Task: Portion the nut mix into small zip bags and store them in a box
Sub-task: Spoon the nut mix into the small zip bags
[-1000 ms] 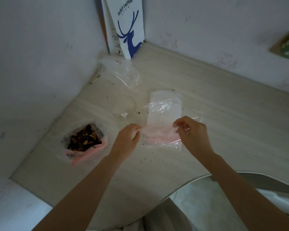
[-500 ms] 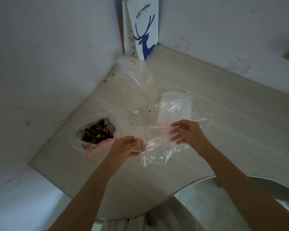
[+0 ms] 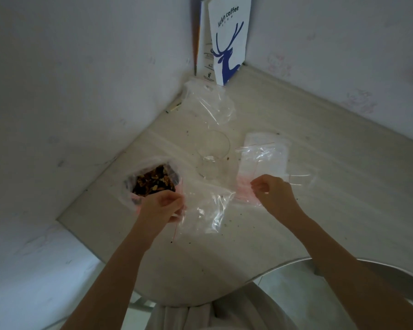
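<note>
Pale wood tabletop (image 3: 332, 186) set into a wall corner, with both hands busy on clear plastic.

From the head camera I log, by size: a white coffee bag (image 3: 227, 39) with a blue deer upright in the corner; a crumpled clear bag (image 3: 208, 103) just in front of it; the open nut mix bag (image 3: 153, 181) at the left edge, its contents exposed; a stack of zip bags (image 3: 265, 156) lying flat to the right; one empty zip bag (image 3: 205, 210) raised between the hands; an empty glass (image 3: 212, 153) between the nut mix and the stack. Left hand (image 3: 161, 206) – fingers curled, pinching the raised bag's red-lined edge. Right hand (image 3: 272, 192) – fingers curled, nipping the stack's pink edge.
</note>
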